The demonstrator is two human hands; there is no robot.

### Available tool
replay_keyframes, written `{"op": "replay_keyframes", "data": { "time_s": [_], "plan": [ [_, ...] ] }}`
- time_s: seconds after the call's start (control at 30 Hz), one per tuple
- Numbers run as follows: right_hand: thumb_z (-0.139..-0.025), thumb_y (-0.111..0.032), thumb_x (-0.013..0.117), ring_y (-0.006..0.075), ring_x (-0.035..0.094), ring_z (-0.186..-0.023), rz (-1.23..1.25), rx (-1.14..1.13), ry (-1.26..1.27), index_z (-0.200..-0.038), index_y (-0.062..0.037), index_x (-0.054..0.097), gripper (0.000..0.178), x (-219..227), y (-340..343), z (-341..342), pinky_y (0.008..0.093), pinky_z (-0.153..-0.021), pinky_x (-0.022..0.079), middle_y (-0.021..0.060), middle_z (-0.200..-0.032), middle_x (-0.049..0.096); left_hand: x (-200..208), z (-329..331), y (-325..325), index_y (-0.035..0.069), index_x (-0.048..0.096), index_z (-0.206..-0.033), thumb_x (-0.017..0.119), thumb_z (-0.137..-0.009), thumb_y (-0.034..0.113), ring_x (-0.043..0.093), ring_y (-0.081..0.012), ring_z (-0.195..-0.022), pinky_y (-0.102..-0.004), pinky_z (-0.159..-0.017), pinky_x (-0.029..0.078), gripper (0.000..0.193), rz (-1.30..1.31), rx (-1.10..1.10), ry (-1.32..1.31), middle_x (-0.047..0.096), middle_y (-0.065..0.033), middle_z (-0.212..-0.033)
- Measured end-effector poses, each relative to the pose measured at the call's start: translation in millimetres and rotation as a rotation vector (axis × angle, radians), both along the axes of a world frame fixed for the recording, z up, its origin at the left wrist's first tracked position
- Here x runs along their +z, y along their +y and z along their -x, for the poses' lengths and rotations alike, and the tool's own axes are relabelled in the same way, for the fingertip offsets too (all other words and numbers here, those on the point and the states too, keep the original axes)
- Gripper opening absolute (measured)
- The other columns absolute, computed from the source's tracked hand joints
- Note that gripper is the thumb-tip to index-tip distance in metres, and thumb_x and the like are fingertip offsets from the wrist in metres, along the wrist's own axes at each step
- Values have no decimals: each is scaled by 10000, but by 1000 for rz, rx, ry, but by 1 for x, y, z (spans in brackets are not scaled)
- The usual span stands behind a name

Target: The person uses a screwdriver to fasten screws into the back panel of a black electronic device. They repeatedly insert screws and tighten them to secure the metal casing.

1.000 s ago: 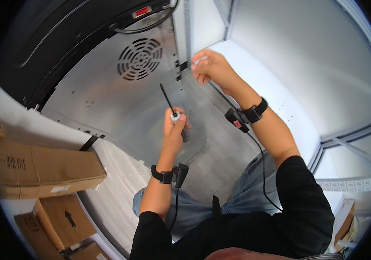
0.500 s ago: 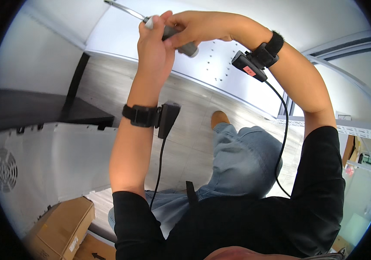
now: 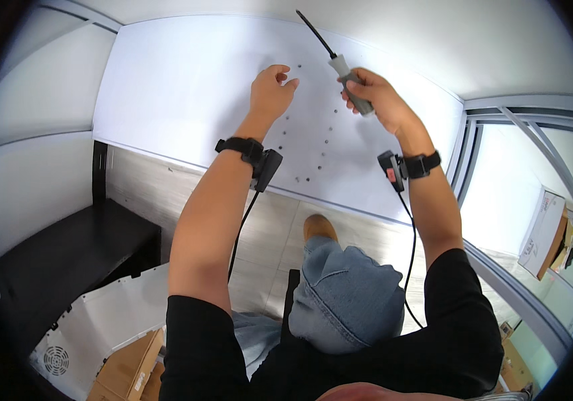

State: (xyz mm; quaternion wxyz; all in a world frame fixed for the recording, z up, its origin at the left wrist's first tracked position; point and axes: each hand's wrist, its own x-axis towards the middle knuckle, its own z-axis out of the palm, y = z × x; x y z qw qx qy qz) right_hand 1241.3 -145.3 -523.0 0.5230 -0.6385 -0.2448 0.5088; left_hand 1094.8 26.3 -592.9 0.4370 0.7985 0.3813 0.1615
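My right hand (image 3: pixel 379 100) is wrapped round the grey handle of a screwdriver (image 3: pixel 357 93). Its long dark shaft points up and to the left, above the white tabletop (image 3: pixel 166 87). To the left, my left hand (image 3: pixel 272 93) is over the same surface, fingers curled and thumb apart, with nothing visible in it. Beside its fingertips lies a small dark screw (image 3: pixel 299 66). Several more small screws (image 3: pixel 326 142) are spread in two loose rows between my hands and down toward the near edge.
A black bench (image 3: pixel 79 247) stands at the left, with a pale perforated panel (image 3: pixel 109 314) and a cardboard box (image 3: pixel 123 364) below it. Metal frame rails (image 3: pixel 520 294) run along the right. A white box (image 3: pixel 540 230) is beyond them. Cables hang from both wrist straps.
My left hand has let go of the screwdriver, leaving it in my right hand alone. The hands have moved apart, and the view has shifted to show more of the tabletop.
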Motion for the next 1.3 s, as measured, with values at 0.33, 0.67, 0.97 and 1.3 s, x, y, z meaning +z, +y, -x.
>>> {"op": "replay_keyframes", "data": {
  "time_s": [0.33,0.67,0.97,1.3],
  "plan": [
    [-939,-196,520,108,530,-698,59,-104,28,-1076,-24,588,230,-23,-7,-9,248,-653,435,25,-800,581,-32,-46,11,84,699,-948,700,-791,145,631,-229,-727,-342,-694,510,169,-68,97,114,671,-69,-834],
    [-839,-201,667,66,452,-596,-83,178,-276,-1066,-39,591,288,55,21,44,212,-557,375,-22,-695,493,36,78,-2,28,588,-926,494,-902,-30,645,-140,-784,-269,-691,513,113,572,190,-387,677,-91,-901],
    [-766,-73,742,61,393,-639,-408,675,-711,-881,-48,569,210,227,14,234,222,-585,344,-42,-711,463,224,372,-121,34,614,-859,678,-868,69,604,-100,-748,-249,-690,494,73,288,511,-451,653,-40,-804],
    [-798,-25,654,329,600,-1033,-1155,866,-1007,-1114,14,552,335,341,-77,491,349,-879,479,166,-1146,614,274,612,-296,13,624,-1004,677,-867,83,615,-142,-799,-279,-757,494,162,46,1061,-933,648,-44,-865]
  ]
}}
